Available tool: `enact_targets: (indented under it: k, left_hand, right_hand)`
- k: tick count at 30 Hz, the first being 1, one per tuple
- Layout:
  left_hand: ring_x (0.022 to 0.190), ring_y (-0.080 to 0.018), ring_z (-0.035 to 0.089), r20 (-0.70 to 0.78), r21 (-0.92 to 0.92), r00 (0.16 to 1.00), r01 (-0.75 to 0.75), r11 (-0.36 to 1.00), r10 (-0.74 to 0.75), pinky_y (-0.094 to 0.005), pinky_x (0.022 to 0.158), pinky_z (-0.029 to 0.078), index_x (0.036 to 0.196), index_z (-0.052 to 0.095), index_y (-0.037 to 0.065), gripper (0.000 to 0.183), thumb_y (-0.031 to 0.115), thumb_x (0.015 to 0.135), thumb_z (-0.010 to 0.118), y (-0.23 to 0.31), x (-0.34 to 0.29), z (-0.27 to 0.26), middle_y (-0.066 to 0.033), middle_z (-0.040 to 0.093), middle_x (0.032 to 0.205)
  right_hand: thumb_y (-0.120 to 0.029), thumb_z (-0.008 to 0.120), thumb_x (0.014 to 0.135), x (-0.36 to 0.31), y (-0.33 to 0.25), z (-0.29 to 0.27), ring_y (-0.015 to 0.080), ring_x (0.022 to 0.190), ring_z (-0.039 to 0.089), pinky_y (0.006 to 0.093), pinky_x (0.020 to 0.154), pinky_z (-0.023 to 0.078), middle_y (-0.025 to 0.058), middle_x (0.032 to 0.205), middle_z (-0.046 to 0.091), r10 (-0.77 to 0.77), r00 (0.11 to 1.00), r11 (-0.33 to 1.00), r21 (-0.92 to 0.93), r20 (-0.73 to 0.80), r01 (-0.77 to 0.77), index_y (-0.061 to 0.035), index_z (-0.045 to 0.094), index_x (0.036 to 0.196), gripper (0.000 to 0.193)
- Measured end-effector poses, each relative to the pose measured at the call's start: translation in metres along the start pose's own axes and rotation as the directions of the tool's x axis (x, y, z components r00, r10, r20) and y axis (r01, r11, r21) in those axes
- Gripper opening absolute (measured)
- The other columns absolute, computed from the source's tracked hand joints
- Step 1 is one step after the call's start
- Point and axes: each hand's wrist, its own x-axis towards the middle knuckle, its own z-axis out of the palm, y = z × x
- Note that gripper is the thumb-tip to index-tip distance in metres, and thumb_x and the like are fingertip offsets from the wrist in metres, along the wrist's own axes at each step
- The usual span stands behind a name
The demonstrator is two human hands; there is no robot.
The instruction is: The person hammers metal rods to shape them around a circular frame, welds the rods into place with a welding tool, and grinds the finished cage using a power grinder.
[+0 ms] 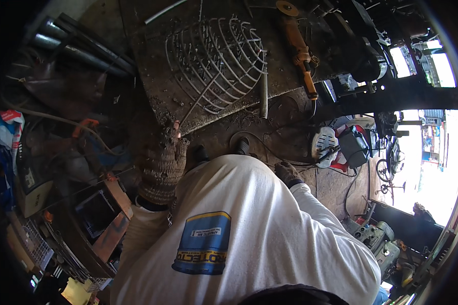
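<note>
My left hand [162,160], in a dirty knitted glove with a bare fingertip showing, is closed at the table's near corner. It appears to grip the lower end of a thin metal rod [201,95], which slants up across a cage of bent metal bars [229,61]. This rounded cage lies on a dark metal worktable [155,76]. Low beside my right knee is my right hand [288,173], also in a dark glove. Its fingers look curled; what they hold, if anything, is hidden in shadow.
An orange angle grinder [297,48] lies on the table, right of the cage. A short pipe [264,95] juts over the near edge. Black cable [269,158] loops across the floor toward a red-and-white machine [326,147]. Large metal pipes [81,48] lie at far left.
</note>
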Motion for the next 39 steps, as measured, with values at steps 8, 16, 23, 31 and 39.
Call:
enact_targets:
  k: [8,16,23,31,39]
  left_hand:
    - [0.102,-0.0244,0.064,0.109,-0.066,0.994,0.031,0.997,-0.024,-0.0393,0.081,0.056,0.138,0.056,0.015,0.041,0.028,0.099,0.059,-0.003,0.021,0.013,-0.0027,0.061,0.132]
    - [0.100,-0.0272,0.066,-0.064,-0.202,0.998,-0.004,0.979,-0.009,-0.0377,0.076,0.056,0.128,0.064,0.013,0.032,0.022,0.097,0.060,-0.003,0.054,0.001,-0.0049,0.066,0.121]
    - [0.096,-0.0279,0.067,0.077,0.031,0.996,-0.050,0.998,0.047,-0.0376,0.076,0.056,0.123,0.065,0.009,0.030,0.018,0.095,0.064,-0.003,0.059,-0.001,-0.0086,0.069,0.114]
    - [0.071,-0.0144,0.064,0.603,-0.778,0.650,0.608,-0.161,-0.463,-0.0296,0.064,0.055,0.138,0.052,0.008,0.044,0.026,0.099,0.059,-0.050,0.076,0.026,-0.0060,0.064,0.092]
    - [0.081,-0.0201,0.069,0.676,-0.571,0.638,0.770,0.285,-0.368,-0.0377,0.074,0.058,0.137,0.054,0.015,0.047,0.034,0.094,0.061,-0.056,0.142,0.088,-0.0086,0.068,0.106]
  right_hand:
    - [-0.025,0.065,0.086,0.012,0.009,-0.006,0.0246,0.073,0.065,0.0377,0.063,0.052,0.0162,0.100,0.069,-0.409,0.903,0.780,-0.465,0.127,0.419,0.0012,0.050,0.129,0.053]
    - [-0.028,0.066,0.090,-0.013,-0.012,0.007,0.0227,0.068,0.065,0.0365,0.058,0.051,0.0183,0.110,0.069,-0.192,0.981,0.948,-0.250,0.041,0.196,0.0054,0.041,0.143,0.068]
    - [-0.029,0.066,0.090,-0.042,-0.046,0.027,0.0212,0.068,0.065,0.0361,0.059,0.051,0.0142,0.100,0.070,-0.034,0.999,0.999,0.001,-0.024,0.034,0.0026,0.055,0.131,0.053]
    - [-0.030,0.067,0.088,-0.054,-0.054,0.028,0.0213,0.065,0.065,0.0370,0.060,0.050,0.0127,0.087,0.070,-0.079,0.995,0.992,-0.101,-0.059,0.072,0.0011,0.065,0.110,0.038]
    - [-0.029,0.067,0.088,-0.052,-0.077,0.028,0.0209,0.064,0.064,0.0371,0.059,0.049,0.0124,0.084,0.069,-0.068,0.995,0.985,-0.162,-0.066,0.056,0.0008,0.066,0.108,0.036]
